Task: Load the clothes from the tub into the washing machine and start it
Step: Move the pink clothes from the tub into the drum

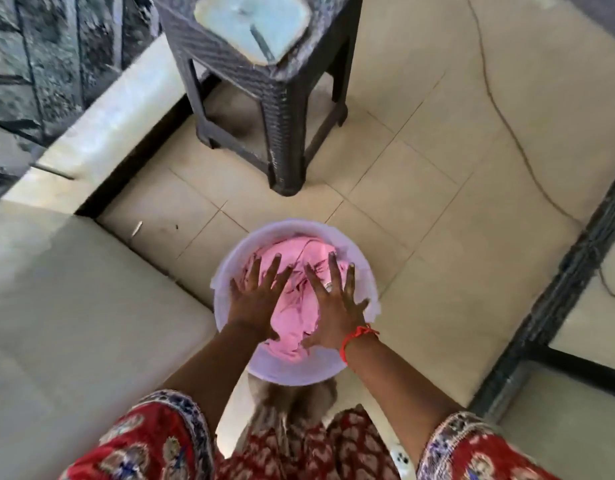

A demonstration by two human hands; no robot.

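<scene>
A round white tub sat on the tiled floor at lower centre of the frame, filled with crumpled pink clothes heaped to its rim, with a paler piece at its upper right.

Tiled floor bears white tub and dark stool.

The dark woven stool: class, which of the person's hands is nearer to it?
Left, only slightly. The left hand lies on the pink clothes almost straight below the dark woven stool; the right hand lies further rightward.
</scene>
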